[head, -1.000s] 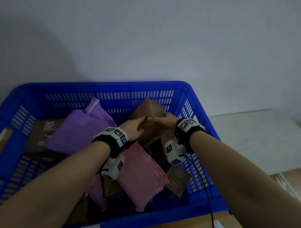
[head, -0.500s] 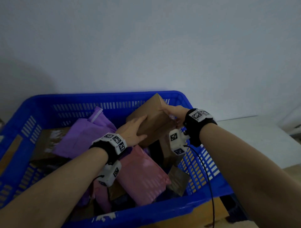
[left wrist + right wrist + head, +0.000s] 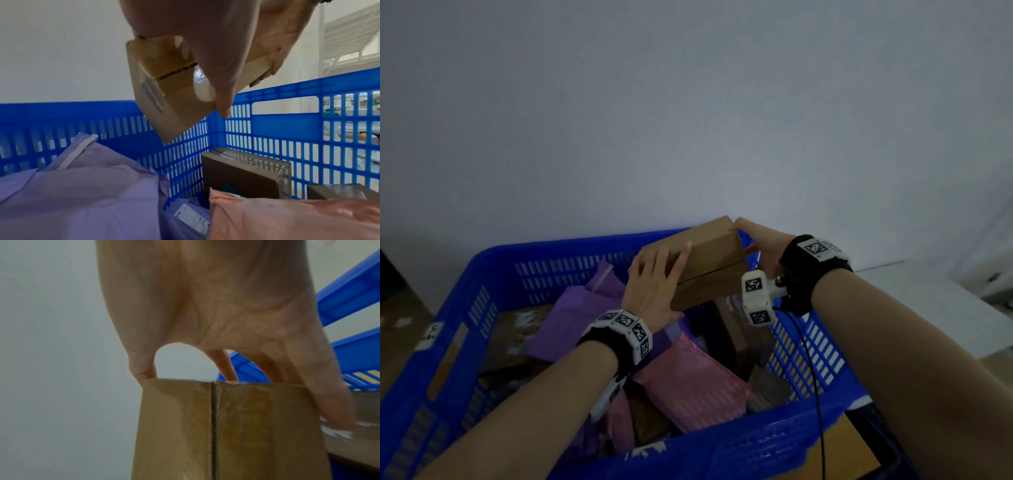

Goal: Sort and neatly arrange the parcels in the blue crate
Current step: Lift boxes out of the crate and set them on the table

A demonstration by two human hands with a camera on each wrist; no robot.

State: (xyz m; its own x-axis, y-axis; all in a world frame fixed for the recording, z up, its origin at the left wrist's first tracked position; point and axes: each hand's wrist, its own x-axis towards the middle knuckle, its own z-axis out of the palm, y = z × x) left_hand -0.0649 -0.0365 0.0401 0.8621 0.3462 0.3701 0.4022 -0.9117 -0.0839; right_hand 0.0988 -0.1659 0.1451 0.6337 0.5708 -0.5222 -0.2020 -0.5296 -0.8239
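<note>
I hold the brown cardboard box (image 3: 705, 260) tilted above the far right corner of the blue plastic crate (image 3: 482, 294), my left hand (image 3: 654, 287) and right hand (image 3: 760, 246) both grasping its ends. If either grip slackens, I judge it could drop onto the pink padded mailer (image 3: 688, 380) below.

Held between left hand (image 3: 654, 287) and right hand (image 3: 763, 246), above the far right corner of blue slotted plastic crate (image 3: 592, 250): brown cardboard box (image 3: 709, 260). Lower centre of frame, inside: purple mailer bag (image 3: 565, 325) left of pink mailer bag (image 3: 688, 380).
</note>
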